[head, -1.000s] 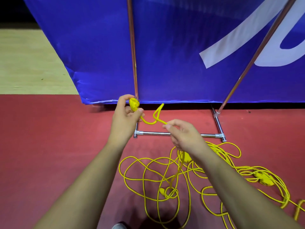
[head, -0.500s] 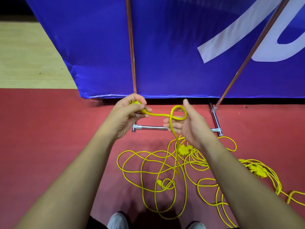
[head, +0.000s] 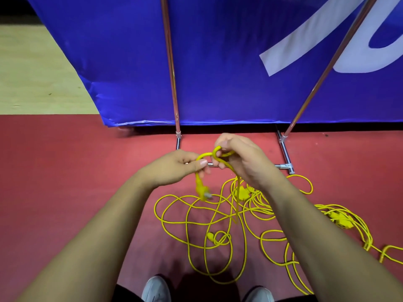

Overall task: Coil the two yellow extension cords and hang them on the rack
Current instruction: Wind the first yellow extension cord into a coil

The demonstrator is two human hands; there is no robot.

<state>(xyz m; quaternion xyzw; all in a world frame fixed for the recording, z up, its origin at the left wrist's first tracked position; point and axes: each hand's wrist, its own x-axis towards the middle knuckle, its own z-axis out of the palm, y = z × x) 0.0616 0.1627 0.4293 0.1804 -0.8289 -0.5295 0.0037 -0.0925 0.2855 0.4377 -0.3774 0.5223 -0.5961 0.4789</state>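
Our left grip (head: pixel 174 168) and right grip (head: pixel 242 160) both pinch a loop of yellow cord (head: pixel 205 155) (light, limp, we judge), best held just above its dangling plug (head: pixel 201 190).

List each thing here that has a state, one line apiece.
left hand: pinches the held cord just above the plug.
right hand: fingers curled round a small loop of the held cord.
held cord: one small loop formed, the rest trailing to the floor.
plug: dangling below the left hand, unplugged.
floor cords: uncoiled, tangled loose loops.
rack: standing, no cord on its visible parts.
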